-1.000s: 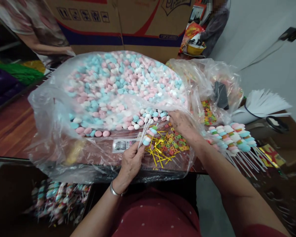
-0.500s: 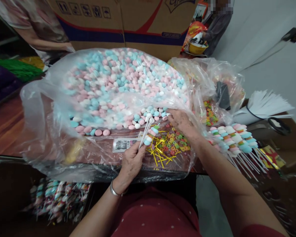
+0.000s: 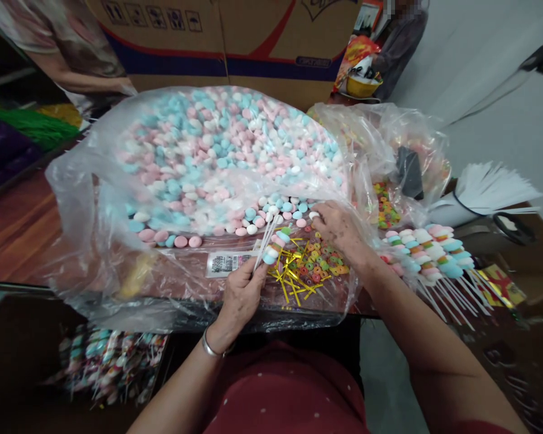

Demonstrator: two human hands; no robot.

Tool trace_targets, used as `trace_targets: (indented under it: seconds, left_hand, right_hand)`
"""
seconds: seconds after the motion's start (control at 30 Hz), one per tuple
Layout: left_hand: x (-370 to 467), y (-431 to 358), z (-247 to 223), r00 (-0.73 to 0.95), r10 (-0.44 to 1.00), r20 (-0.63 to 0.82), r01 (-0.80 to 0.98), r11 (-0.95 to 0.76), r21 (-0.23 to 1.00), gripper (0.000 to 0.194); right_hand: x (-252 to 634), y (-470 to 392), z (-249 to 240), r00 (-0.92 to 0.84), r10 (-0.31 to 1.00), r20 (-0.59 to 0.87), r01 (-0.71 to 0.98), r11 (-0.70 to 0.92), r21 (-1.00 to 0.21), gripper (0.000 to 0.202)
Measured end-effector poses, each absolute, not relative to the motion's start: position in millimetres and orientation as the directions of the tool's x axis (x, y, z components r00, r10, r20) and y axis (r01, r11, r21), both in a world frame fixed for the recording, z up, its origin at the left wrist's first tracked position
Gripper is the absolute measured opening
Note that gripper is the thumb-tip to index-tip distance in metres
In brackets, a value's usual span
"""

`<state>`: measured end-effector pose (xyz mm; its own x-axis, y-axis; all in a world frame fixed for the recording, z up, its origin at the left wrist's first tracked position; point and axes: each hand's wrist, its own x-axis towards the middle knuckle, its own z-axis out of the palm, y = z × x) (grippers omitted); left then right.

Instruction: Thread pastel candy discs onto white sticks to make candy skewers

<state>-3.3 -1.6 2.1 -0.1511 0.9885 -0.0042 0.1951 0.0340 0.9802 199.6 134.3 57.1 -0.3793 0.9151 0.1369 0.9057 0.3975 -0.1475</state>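
Closed around several thin white sticks [image 3: 265, 239] is my left hand [image 3: 243, 292]. It also holds a candy skewer [image 3: 271, 255] threaded with blue, white and pink marshmallows, a green piece near its tip. My right hand [image 3: 341, 230] pinches a white marshmallow [image 3: 314, 215] beside the mouth of a big clear bag [image 3: 72, 199] full of pink, blue and white marshmallows [image 3: 221, 144]. Below that hand, small coloured candy rings [image 3: 317, 259] lie spread on the plastic. Gold twist ties [image 3: 294, 277] are heaped between the rings and my left hand.
Finished-looking marshmallow skewers [image 3: 429, 253] lie stacked at the right, near a holder of white strips [image 3: 493, 187]. Wrapped skewers [image 3: 108, 361] fill a box below left. A large carton [image 3: 230, 48] stands behind the bag. Two other people are at the back.
My right hand has drawn back slightly from the loose marshmallows at the bag's mouth, and a white marshmallow now shows in its fingers. My left hand stays in place.
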Motion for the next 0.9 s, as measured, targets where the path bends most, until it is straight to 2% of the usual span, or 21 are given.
trace_targets:
  seconds: [0.13, 0.33, 0.53, 0.67, 0.73, 0.8, 0.83, 0.9]
  left_hand:
    - [-2.9, -1.3, 1.4, -0.146, 0.989, 0.002, 0.179, 0.024, 0.983, 0.03]
    - [-2.8, -0.7, 0.5, -0.137, 0.991, -0.005, 0.187, 0.03, 0.982, 0.033]
    - [-3.4, -1.7, 1.7, -0.143, 0.99, -0.005, 0.209, 0.035, 0.977, 0.032]
    - [-3.0, -1.9, 1.3, -0.148, 0.989, -0.005, 0.223, 0.038, 0.974, 0.031]
    - [-2.8, -1.9, 1.1, -0.153, 0.988, -0.011, 0.228, 0.046, 0.973, 0.03]
    - [-2.3, -1.5, 1.0, -0.152, 0.988, -0.019, 0.24, 0.055, 0.969, 0.03]
    - [-2.0, -1.1, 1.1, -0.151, 0.988, -0.021, 0.25, 0.059, 0.967, 0.031]
    - [-1.1, -0.2, 1.2, -0.148, 0.989, -0.02, 0.273, 0.06, 0.96, 0.031]
  right_hand:
    - [187.4, 139.9, 53.7, -0.39, 0.913, 0.119, 0.903, 0.405, -0.145, 0.026]
    - [174.9, 134.3, 48.8, -0.426, 0.904, -0.041, 0.905, 0.426, -0.008, 0.026]
    - [169.9, 128.0, 43.8, -0.409, 0.911, -0.042, 0.906, 0.411, 0.102, 0.032]
    - [165.0, 131.0, 36.2, -0.393, 0.919, -0.032, 0.912, 0.394, 0.114, 0.033]
    - [164.6, 134.2, 36.3, -0.386, 0.922, -0.026, 0.918, 0.387, 0.081, 0.032]
    - [167.2, 137.4, 39.2, -0.319, 0.948, 0.006, 0.948, 0.319, -0.014, 0.03]
    - [169.7, 138.9, 41.2, -0.271, 0.962, 0.025, 0.956, 0.272, -0.111, 0.028]
    - [176.4, 140.7, 45.2, -0.191, 0.981, 0.041, 0.883, 0.19, -0.429, 0.024]
